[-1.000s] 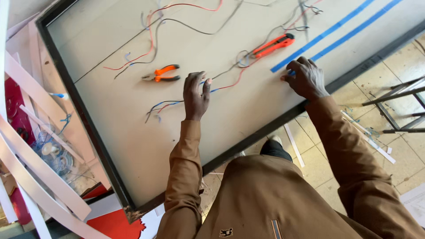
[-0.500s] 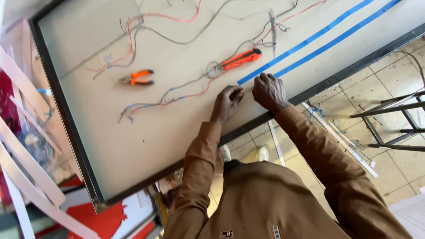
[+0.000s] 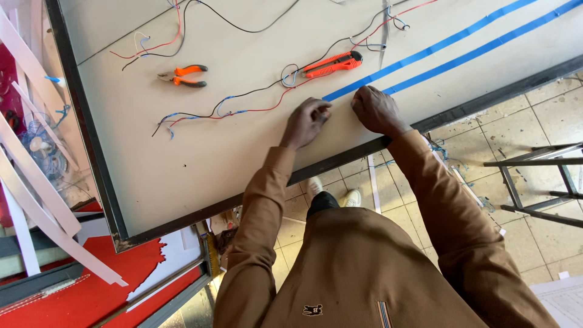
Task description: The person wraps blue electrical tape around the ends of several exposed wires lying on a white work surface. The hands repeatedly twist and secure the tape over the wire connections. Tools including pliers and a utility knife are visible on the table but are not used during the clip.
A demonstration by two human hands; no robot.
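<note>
A large pale panel (image 3: 182, 164) with a dark frame lies flat in front of me. Two strips of blue tape (image 3: 437, 51) run diagonally across its right part. My left hand (image 3: 306, 121) is curled, fingertips pinching at the near end of the lower blue strip. My right hand (image 3: 378, 109) presses knuckles-down on the panel just beside it, by the end of the other strip. Red, black and blue wires (image 3: 243, 103) trail across the panel to the left of my hands. An orange utility knife (image 3: 333, 64) lies above my hands, and orange-handled pliers (image 3: 184, 76) lie further left.
White strips (image 3: 36, 182) and a red and white board (image 3: 91, 285) lie on the floor at the left. A dark metal frame stand (image 3: 534, 182) is on the tiled floor at the right. My white shoes (image 3: 340, 194) show under the panel edge.
My left hand moved right from the wires to the blue tape's end. My right hand moved left along the tape to meet it. The view shifted.
</note>
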